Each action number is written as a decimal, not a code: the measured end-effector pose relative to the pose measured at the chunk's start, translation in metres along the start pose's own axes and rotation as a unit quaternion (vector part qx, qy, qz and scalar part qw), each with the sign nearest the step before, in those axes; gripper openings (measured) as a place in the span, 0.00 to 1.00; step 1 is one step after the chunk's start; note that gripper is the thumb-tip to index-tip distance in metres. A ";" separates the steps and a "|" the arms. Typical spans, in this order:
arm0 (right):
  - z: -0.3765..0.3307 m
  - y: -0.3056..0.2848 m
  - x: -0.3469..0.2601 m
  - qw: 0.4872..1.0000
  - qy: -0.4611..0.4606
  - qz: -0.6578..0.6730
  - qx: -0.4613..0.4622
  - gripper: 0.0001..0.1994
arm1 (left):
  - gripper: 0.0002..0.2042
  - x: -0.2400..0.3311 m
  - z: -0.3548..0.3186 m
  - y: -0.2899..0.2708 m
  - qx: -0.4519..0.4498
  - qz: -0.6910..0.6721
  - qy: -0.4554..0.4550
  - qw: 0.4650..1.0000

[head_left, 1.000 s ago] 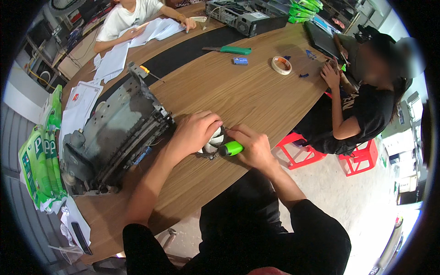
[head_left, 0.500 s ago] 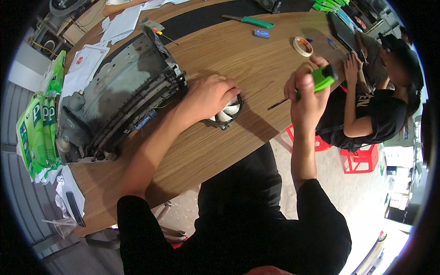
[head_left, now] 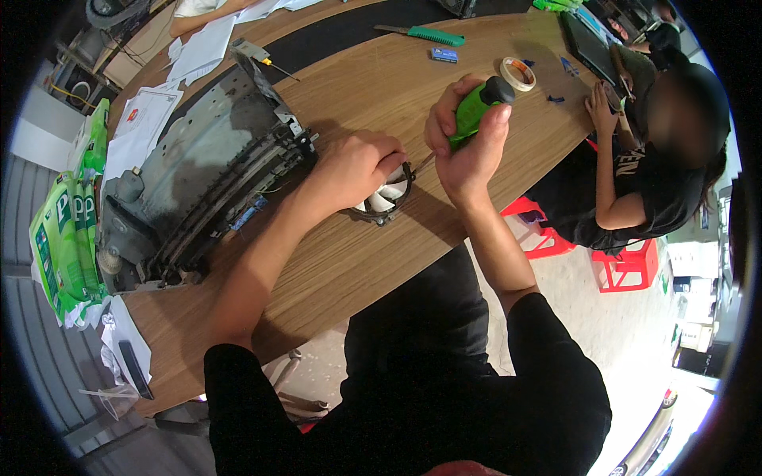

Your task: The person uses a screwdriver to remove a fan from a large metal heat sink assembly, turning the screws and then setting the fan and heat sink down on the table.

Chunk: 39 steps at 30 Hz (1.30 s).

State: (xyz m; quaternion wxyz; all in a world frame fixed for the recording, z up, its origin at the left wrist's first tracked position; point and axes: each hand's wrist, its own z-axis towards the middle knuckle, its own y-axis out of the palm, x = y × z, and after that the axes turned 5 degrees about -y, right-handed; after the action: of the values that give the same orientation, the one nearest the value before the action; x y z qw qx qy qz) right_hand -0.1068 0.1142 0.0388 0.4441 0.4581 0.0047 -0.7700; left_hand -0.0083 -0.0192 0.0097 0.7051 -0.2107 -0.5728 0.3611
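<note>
On the wooden table, my left hand (head_left: 349, 168) is closed on a small round fan (head_left: 389, 195) with white blades and a black rim. Its fingers cover the fan's far left part. My right hand (head_left: 475, 166) grips a screwdriver (head_left: 474, 113) by its green handle with a black end. The thin shaft slants down to the left toward the fan's right rim; whether the tip touches it I cannot tell. Left of my hands stands a big grey metal housing (head_left: 213, 123) with black slotted strips along its side.
A yellow-handled screwdriver (head_left: 268, 63), a green-handled blade (head_left: 435, 36), a small blue box (head_left: 444, 55) and a tape roll (head_left: 508, 78) lie farther back. Green bags (head_left: 65, 238) are at the left. A person (head_left: 663, 190) sits at the right near a red stool (head_left: 647, 266).
My right hand has moved left with the screwdriver, bringing its shaft to the fan's right edge. My left hand stays on the fan. The seated person has leaned slightly.
</note>
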 end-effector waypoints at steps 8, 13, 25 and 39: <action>-0.005 -0.001 0.003 1.000 -0.014 -0.015 -0.013 0.32 | 0.08 0.000 0.000 0.000 0.000 0.013 0.006 1.000; -0.010 0.003 -0.001 0.997 -0.045 -0.048 -0.048 0.34 | 0.06 -0.006 -0.001 0.003 0.018 -0.005 0.038 0.999; -0.017 -0.005 -0.006 0.982 -0.023 -0.160 -0.101 0.22 | 0.07 0.007 0.001 -0.003 -0.009 0.015 0.009 1.000; -0.036 0.006 0.000 0.928 -0.155 -0.332 -0.067 0.25 | 0.08 0.035 -0.009 -0.002 -0.028 -0.209 -0.038 0.977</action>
State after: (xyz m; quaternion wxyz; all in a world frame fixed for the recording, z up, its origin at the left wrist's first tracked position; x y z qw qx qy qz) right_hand -0.0771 0.1256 0.0206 0.1882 0.2745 0.1392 -0.9327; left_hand 0.0036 0.0066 0.0321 0.7365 -0.0919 -0.6404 0.1977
